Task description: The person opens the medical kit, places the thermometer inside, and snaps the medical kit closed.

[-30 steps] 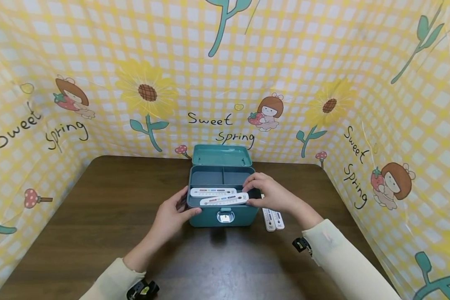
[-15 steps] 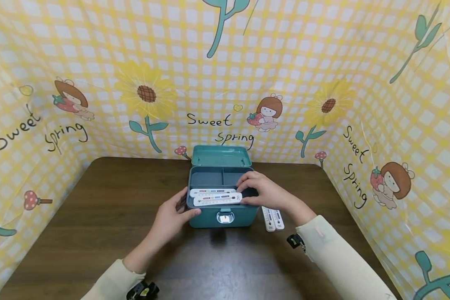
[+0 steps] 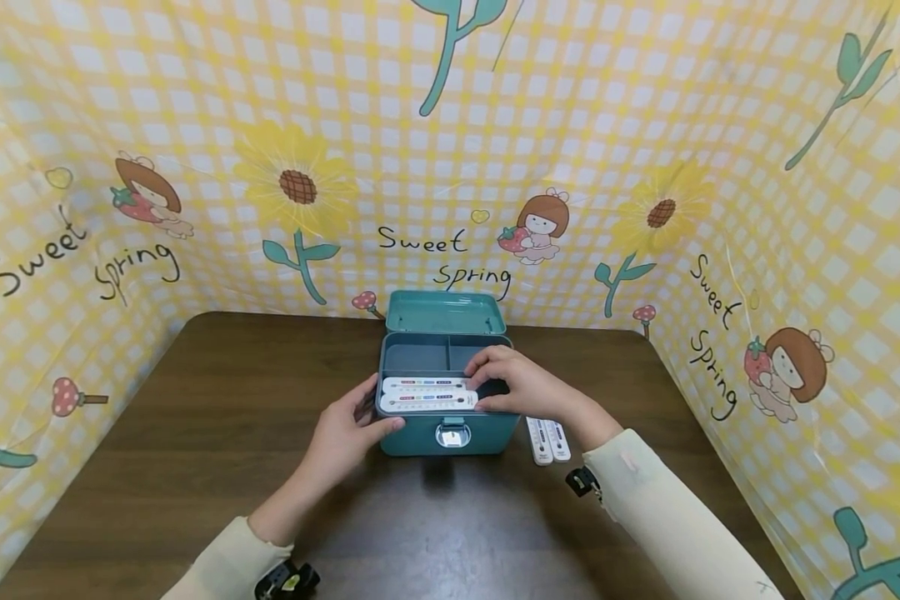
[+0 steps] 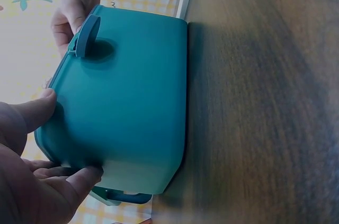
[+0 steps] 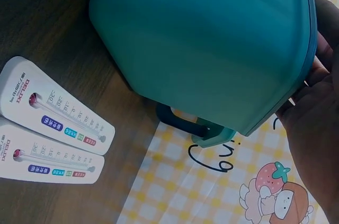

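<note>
A teal storage box [image 3: 408, 440] stands on the table with its lid [image 3: 446, 315] raised at the back. My left hand [image 3: 341, 429] grips its left front corner, thumb at the front and fingers along the side. Two white thermometers lie side by side in the front compartment, a rear one [image 3: 420, 384] and a front one [image 3: 427, 402]. My right hand [image 3: 528, 387] reaches over the right rim and pinches the front thermometer's right end between thumb and fingers. In the right wrist view the fingertips are hidden behind the box wall.
Two more thermometers, a left one [image 3: 539, 442] and a right one [image 3: 558, 440], lie side by side on the brown table [image 3: 195, 467], just right of the box. A divider [image 3: 448, 353] splits the box's rear section. Yellow checked cloth [image 3: 450, 167] hangs behind and at both sides.
My right hand has moved left and slightly down with the front thermometer. That thermometer has gone from slanted to level beside the rear one. The left hand stays on the box.
</note>
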The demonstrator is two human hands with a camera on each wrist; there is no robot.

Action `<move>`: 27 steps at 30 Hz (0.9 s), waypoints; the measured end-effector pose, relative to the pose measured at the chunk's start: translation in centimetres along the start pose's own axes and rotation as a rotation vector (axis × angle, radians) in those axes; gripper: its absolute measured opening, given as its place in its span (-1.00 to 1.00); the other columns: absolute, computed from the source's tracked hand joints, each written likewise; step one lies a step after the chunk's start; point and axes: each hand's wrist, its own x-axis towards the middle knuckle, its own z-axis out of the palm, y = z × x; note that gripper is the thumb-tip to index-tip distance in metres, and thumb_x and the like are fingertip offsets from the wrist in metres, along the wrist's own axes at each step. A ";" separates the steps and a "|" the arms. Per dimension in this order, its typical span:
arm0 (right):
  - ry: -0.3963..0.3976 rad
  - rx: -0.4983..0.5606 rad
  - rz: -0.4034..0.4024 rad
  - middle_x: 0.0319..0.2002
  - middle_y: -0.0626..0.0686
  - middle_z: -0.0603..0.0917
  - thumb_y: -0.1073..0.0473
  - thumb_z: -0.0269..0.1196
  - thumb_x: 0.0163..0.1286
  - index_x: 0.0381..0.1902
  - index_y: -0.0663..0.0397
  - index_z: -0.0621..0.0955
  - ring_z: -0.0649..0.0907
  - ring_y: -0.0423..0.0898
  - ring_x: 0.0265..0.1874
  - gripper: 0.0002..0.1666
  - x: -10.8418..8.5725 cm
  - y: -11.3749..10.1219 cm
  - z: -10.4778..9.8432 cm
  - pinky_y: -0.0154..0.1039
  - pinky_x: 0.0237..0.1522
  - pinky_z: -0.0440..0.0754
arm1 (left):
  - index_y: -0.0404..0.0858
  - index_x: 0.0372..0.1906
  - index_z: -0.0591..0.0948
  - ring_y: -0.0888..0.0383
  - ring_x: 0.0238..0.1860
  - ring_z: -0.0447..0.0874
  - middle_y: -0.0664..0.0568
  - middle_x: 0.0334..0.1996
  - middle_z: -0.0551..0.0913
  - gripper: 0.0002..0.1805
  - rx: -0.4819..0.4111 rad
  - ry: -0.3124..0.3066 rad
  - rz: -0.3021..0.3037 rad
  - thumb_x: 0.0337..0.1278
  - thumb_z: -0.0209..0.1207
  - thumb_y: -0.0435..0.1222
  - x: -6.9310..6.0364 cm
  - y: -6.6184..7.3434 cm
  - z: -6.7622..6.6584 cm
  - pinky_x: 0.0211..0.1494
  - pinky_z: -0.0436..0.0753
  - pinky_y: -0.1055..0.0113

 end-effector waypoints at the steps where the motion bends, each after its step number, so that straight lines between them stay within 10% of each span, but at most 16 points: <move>1: -0.002 0.002 0.002 0.17 -0.12 0.60 0.05 0.50 0.28 -0.09 -0.14 0.77 0.47 -0.11 0.22 -0.75 0.0 0.0 0.0 -0.01 0.33 0.51 | -0.16 0.60 0.24 -0.04 0.46 0.42 -0.15 0.49 0.39 0.09 0.000 0.001 0.002 0.02 0.48 0.11 0.0 0.0 0.0 0.34 0.55 0.14; 27: 0.021 -0.120 -0.008 0.22 -0.06 0.57 0.05 0.55 0.22 -0.22 -0.16 0.80 0.42 -0.06 0.29 -0.82 0.3 0.7 0.9 0.05 0.40 0.38 | -0.16 0.60 0.24 -0.03 0.45 0.44 -0.15 0.49 0.40 0.06 0.001 0.005 0.004 0.06 0.48 0.07 -0.1 0.2 0.0 0.33 0.57 0.14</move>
